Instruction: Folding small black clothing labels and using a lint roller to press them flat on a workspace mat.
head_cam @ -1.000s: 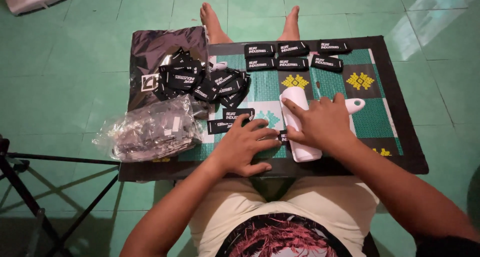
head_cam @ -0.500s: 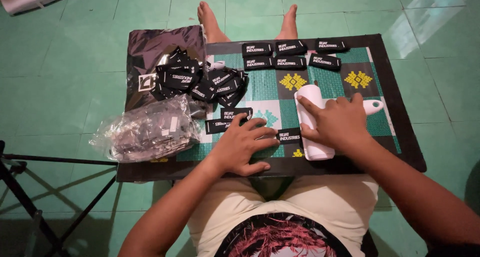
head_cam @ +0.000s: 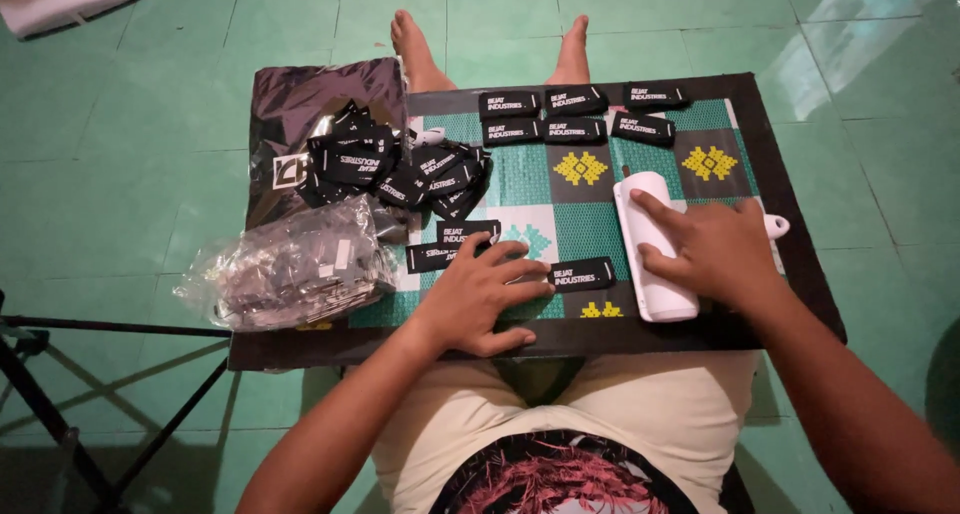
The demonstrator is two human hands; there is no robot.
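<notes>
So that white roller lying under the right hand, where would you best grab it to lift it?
Probably by the white handle sticking out to the right of the white roller, coming from the right side. The drum lies flat on the mat, wide and round, and the right hand rests on it; the slim handle juts free past the hand.

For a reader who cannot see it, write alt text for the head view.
Seated person's left hand presses a black label on a patterned board while the right hand rests on a white roller. More labels sit in a heap and rows.
</notes>
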